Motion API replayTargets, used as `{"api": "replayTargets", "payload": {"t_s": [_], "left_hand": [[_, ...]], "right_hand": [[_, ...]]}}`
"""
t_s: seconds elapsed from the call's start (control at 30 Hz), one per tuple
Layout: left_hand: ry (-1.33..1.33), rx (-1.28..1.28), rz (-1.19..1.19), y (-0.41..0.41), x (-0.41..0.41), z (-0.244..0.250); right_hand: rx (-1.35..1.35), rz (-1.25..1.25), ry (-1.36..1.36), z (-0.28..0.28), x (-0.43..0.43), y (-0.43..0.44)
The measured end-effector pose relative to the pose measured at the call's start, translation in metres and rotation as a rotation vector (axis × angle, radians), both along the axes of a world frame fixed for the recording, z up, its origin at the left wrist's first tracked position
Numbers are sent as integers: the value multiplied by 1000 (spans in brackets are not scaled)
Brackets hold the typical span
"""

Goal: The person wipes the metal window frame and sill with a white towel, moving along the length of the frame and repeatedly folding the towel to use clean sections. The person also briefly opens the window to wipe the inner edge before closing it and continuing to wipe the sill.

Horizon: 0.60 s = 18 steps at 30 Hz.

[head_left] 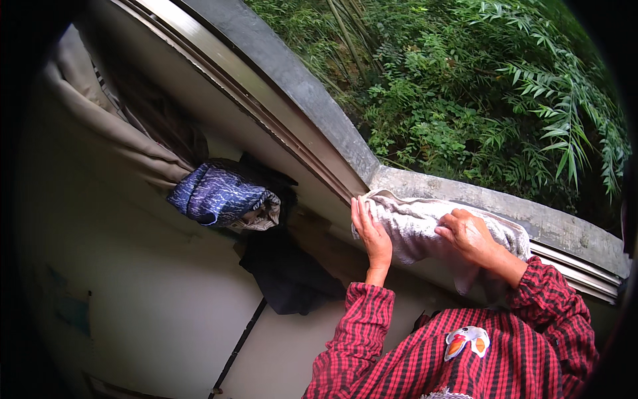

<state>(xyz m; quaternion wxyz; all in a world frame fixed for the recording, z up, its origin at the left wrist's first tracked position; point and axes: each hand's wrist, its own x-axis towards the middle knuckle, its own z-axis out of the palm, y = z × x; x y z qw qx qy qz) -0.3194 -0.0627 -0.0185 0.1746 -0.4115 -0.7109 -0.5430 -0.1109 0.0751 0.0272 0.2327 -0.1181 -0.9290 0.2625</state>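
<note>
A whitish towel (413, 224) lies draped over the window sill track, its lower edge hanging down on the room side. My left hand (371, 232) presses on its left end at the corner of the frame, fingers extended. Farther right, my right hand (463, 232) rests on the towel's top with its fingers curled; whether it pinches the cloth is hard to tell. Both arms wear red and black checked sleeves.
A metal window track (279, 119) runs to the upper left beside a concrete ledge (428, 184), with green plants (438, 99) outside. Indoors are a blue patterned cloth bundle (224, 194), a beige curtain (114, 129) and a black cloth (294, 274).
</note>
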Motion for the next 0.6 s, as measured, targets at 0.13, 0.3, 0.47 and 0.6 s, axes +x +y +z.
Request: {"api": "replayTargets", "payload": {"t_s": [0.13, 0.3, 0.47, 0.6], "left_hand": [[-115, -359, 271, -5, -9, 15], [-104, -703, 374, -10, -27, 35], [107, 33, 283, -18, -22, 73], [609, 145, 267, -4, -15, 200]], "right_hand": [[118, -39, 56, -8, -13, 7], [222, -10, -28, -28, -37, 27], [-478, 17, 269, 1, -36, 13], [-352, -49, 582, 37, -56, 2]]}}
